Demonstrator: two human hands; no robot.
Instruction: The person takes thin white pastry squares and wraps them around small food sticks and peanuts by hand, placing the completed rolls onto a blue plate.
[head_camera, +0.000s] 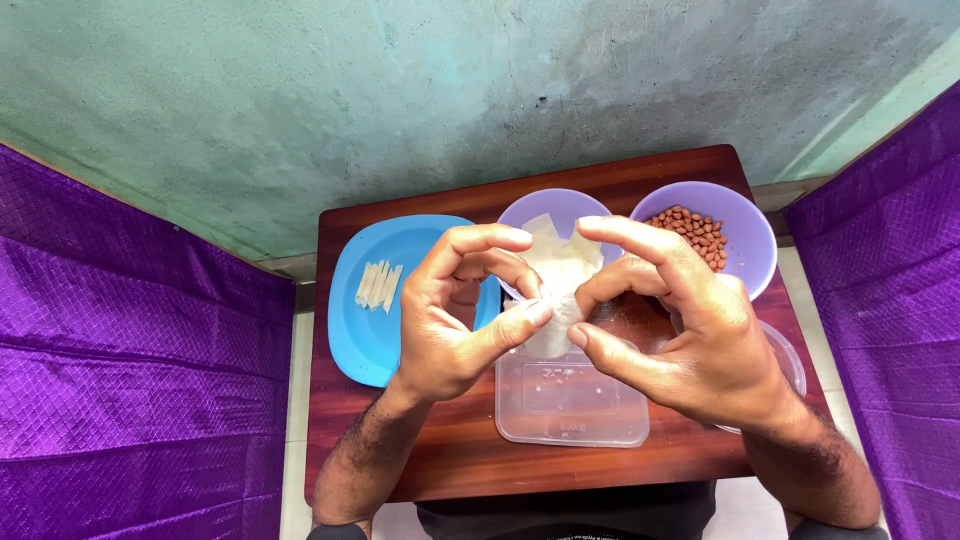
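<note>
My left hand (455, 310) and my right hand (680, 320) are raised together above a small wooden table (400, 450). Between the thumbs and fingertips of both hands is a small pale, thin wrapper (558, 312), pinched from both sides. Below the hands lies a clear rectangular plastic container (570, 405). A purple bowl (560, 205) behind the hands holds more pale sheets (560, 255). A second purple bowl (750, 240) at the back right holds brown peanuts (695, 232).
A blue plate (365, 330) at the left of the table carries several folded pale strips (378, 285). A clear round lid or tub (790, 360) is partly hidden under my right hand. Purple quilted cloth (120, 380) hangs on both sides; a green wall lies beyond the table.
</note>
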